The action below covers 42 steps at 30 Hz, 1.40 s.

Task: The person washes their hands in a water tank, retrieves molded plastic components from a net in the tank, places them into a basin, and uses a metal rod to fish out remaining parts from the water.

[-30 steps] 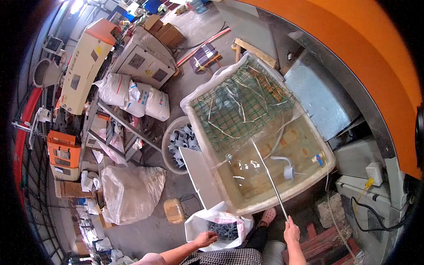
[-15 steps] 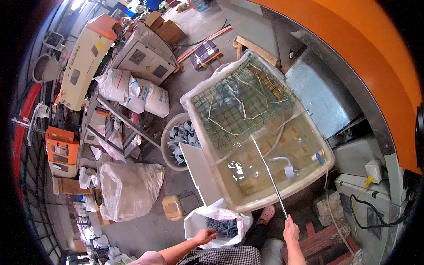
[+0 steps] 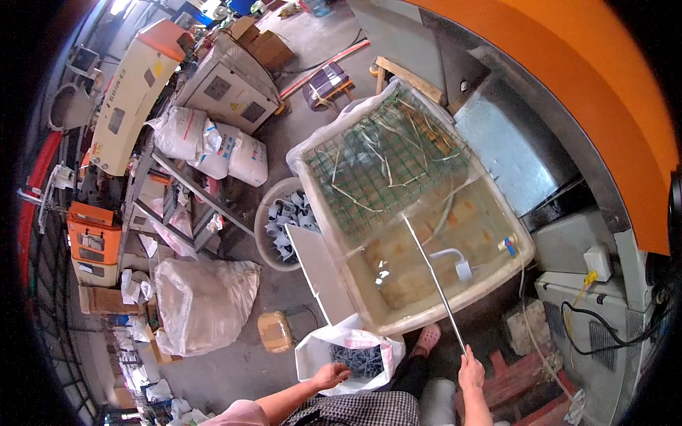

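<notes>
My right hand (image 3: 471, 370) is closed around the lower end of a long thin metal rod (image 3: 446, 305). The rod reaches forward over a large white tub (image 3: 426, 321) of water, its far tip near the edge of a green net (image 3: 391, 163). My left hand (image 3: 332, 376) has its fingers curled beside the opening of a white sack (image 3: 310, 355). Small dark pieces (image 3: 359, 361) lie inside that sack. Whatever the left fingers may hold is hidden. A white board (image 3: 317, 273) leans against the tub's left side.
A round bin of grey parts (image 3: 288, 220) stands left of the tub. A tape-wrapped block (image 3: 275, 331) and a large clear plastic bag (image 3: 206, 305) are on the floor. An orange machine (image 3: 604, 92) curves along the right. Red beams (image 3: 522, 383) lie beside my right arm.
The view has shifted slightly, with the surroundings sliding a little left. Ripples and glare on the water have lessened. Both hands and the rod hold nearly the same places.
</notes>
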Each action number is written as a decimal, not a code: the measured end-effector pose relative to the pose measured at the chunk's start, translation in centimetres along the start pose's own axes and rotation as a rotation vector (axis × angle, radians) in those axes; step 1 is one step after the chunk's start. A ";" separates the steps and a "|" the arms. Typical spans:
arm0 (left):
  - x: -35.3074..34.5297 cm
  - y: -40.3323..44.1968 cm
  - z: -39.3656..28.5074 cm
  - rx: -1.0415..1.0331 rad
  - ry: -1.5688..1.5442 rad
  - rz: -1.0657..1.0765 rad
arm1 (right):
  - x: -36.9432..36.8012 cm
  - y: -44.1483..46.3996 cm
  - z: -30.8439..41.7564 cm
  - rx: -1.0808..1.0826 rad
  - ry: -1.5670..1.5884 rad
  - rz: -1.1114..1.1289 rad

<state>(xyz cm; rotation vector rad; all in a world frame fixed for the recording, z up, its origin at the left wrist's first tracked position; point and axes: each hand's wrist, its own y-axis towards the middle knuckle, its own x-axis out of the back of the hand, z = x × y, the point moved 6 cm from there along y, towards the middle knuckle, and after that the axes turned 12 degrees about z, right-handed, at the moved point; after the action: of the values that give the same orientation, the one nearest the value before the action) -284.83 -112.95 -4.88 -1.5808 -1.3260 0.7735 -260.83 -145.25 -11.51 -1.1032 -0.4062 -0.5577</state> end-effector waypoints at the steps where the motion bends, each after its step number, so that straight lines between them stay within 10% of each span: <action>1: 0.1 -0.1 0.0 0.016 -0.007 -0.005 | -0.1 -0.5 -0.2 -0.005 -0.014 -0.005; 42: 2.9 -4.9 7.2 -0.029 -0.063 -0.006 | -5.1 -24.6 -4.2 -0.440 0.244 -0.067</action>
<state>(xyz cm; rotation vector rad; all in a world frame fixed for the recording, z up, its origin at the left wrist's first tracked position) -292.55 -108.28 -3.01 -1.5856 -1.3925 0.8095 -279.61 -156.31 1.58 -1.4246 -0.1070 -0.8578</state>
